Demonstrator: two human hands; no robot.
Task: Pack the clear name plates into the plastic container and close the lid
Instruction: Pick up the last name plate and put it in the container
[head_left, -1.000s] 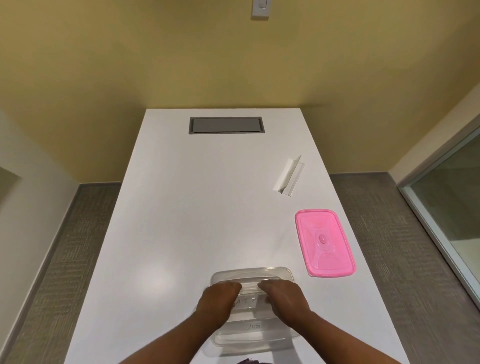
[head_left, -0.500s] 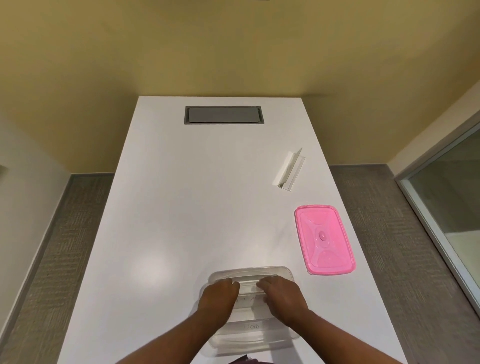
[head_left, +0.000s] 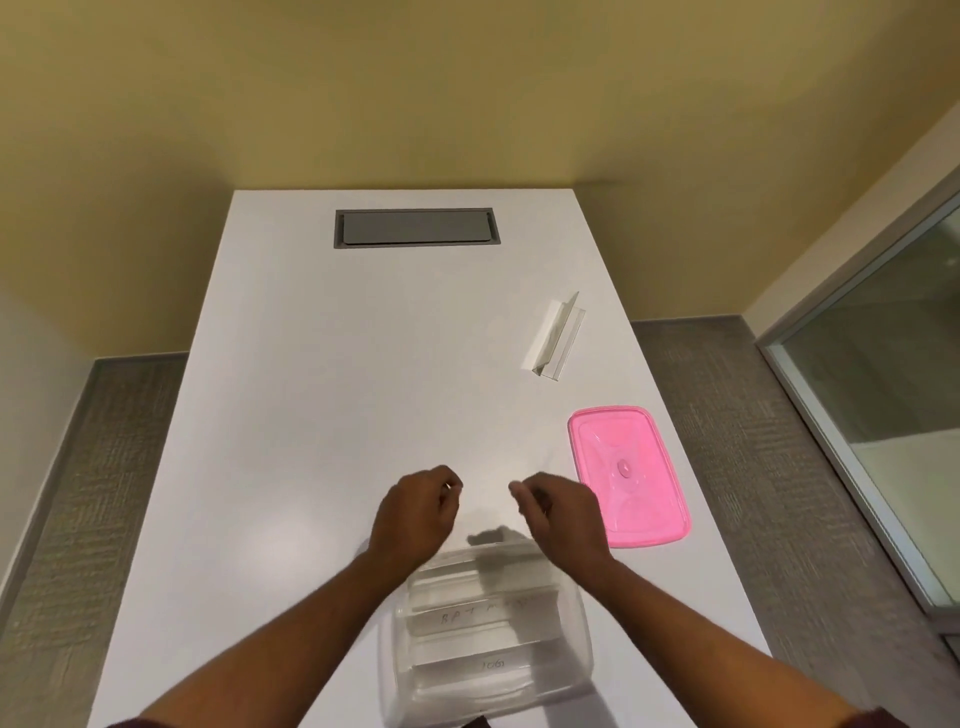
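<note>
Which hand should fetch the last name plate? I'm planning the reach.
Probably the right hand: the name plate lies on the table's far right, on its side, while the left hand would have to cross over.

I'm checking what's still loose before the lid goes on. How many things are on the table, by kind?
Clear container: 1
Pink lid: 1
Name plate still out on the table: 1
Name plates already in the container: at least 2; clear plastic makes the exact count uncertain
Total: at least 5
</note>
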